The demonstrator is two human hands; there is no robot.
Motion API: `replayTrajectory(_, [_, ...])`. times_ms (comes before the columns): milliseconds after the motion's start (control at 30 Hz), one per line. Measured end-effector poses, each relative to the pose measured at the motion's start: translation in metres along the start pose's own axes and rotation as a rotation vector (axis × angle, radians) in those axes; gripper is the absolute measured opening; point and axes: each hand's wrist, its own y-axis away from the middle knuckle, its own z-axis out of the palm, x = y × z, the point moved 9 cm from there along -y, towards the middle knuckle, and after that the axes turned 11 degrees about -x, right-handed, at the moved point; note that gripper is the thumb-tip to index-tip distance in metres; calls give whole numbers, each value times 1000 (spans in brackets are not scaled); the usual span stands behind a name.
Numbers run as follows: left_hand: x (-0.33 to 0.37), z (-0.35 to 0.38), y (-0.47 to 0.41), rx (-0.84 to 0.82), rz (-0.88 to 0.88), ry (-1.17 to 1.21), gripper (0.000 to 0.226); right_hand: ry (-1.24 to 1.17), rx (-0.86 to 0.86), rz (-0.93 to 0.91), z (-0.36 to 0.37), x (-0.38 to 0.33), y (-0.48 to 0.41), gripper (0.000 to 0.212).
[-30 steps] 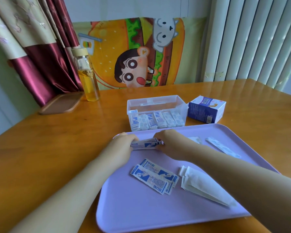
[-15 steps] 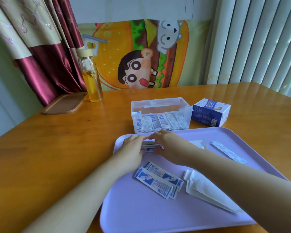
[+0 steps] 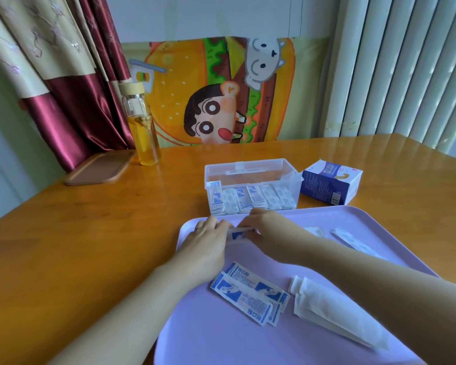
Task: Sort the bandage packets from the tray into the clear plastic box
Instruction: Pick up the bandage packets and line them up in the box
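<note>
A lilac tray (image 3: 379,219) lies on the wooden table in front of me. At its far left corner my left hand (image 3: 208,235) and my right hand (image 3: 269,230) pinch the two ends of a small stack of blue-and-white bandage packets (image 3: 238,233). Two more blue-printed packets (image 3: 250,292) lie overlapped nearer me on the tray. White wrappers (image 3: 332,310) sit to their right, and a long pale strip (image 3: 350,239) lies at the tray's right. The clear plastic box (image 3: 253,171) stands just behind the tray, a row of packets upright along its front wall.
A blue-and-white carton (image 3: 331,184) lies right of the box. At the back left stand a glass bottle of yellow liquid (image 3: 142,130) and a brown wooden tray (image 3: 100,168). Curtains, a cartoon cloth and blinds lie behind the table.
Both hands with the packet stack have shifted slightly toward the tray's far edge and closer together. The camera view has tilted a little; the other packets lie as before.
</note>
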Motion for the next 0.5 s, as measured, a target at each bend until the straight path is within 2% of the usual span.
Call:
replayTrajectory(100, [6,-35,5,101,62,252,22,-336,187,35,-45,9,3,13])
replayTrajectory(200, [15,-76,3,247,124,406,26,-764,280,26,-77,14,0,3])
replayTrajectory(233, [15,-88,-1,300,132,437,26,-834,298,10,-85,13,-6,3])
replayTrajectory(300, [17,-108,-7,399,131,488,22,-839,340,-10,-103,13,-15,5])
replayTrajectory(400, [15,-126,-20,472,122,547,19,-701,386,10,-130,18,-31,3])
replayTrajectory(500, [14,-124,-41,328,137,534,22,-589,347,80,-140,32,-51,6])
